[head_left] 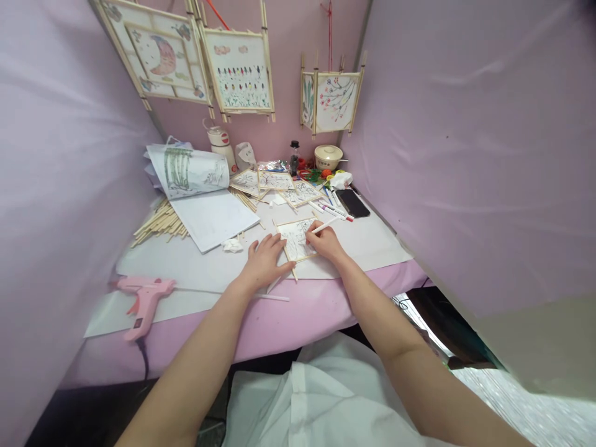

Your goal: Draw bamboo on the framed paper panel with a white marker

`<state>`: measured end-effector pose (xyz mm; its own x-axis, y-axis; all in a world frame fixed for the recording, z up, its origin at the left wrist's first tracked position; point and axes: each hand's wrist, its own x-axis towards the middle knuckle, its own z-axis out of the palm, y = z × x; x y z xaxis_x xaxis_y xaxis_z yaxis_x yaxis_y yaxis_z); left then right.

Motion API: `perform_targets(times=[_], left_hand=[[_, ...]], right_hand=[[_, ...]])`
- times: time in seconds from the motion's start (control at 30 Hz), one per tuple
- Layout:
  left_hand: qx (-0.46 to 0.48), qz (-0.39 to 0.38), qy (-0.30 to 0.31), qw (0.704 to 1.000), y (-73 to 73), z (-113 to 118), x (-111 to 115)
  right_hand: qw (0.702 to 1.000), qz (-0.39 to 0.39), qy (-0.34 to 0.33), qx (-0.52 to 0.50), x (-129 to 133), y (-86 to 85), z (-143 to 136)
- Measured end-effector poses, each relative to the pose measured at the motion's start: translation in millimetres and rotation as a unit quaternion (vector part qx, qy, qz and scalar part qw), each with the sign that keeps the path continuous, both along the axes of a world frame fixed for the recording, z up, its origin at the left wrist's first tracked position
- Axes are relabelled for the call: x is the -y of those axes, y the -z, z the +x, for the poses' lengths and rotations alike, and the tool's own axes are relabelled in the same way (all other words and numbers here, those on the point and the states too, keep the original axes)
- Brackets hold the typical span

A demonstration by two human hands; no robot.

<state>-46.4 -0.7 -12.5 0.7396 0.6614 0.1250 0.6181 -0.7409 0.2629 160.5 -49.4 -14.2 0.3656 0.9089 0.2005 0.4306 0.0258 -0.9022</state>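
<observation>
A small panel framed with thin sticks (pixel 293 239) lies near the front of the table, with dark line drawing on its white face. My right hand (pixel 325 241) is closed round a white pen (pixel 327 225), its tip side hidden by the fingers over the panel's right part. Flat on the table, my left hand (pixel 265 262) has its fingers spread, with fingertips and thumb at the panel's left edge. Behind it are more framed panels with drawings (pixel 275 180). Several markers (pixel 336 212) lie to the right.
A pink glue gun (pixel 148 301) with a glue stick lies at the left front. Further back are a sketchbook (pixel 212 217), bundled sticks (pixel 161 223), a phone (pixel 352 203), a lidded bowl (pixel 328 159) and a flask (pixel 221 144). Lanterns (pixel 338 102) hang above.
</observation>
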Motion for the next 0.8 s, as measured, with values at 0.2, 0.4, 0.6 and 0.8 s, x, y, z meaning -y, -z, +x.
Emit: perform_targets(times=[0.2,0.4,0.6,0.8], left_hand=[[0.0,-0.001,0.002,1.0,0.8,0.1,-1.0],[-0.002,-0.001,-0.005,1.0,0.8,-0.1,-0.8],[-0.006,0.0,-0.012,1.0,2.6,1.1,-1.1],[-0.01,0.0,-0.008,1.0,2.5,1.5,-1.7]], right_hand=[[1.0,-0.017,-0.005,-0.001,-3.8,4.1,0.0],[1.0,-0.015,0.001,-0.001,-5.7,4.2,0.6],[1.0,-0.018,0.004,0.001,-4.8,2.3,0.3],[1.0,-0.019,-0.009,0.008,-5.4,1.1,-1.2]])
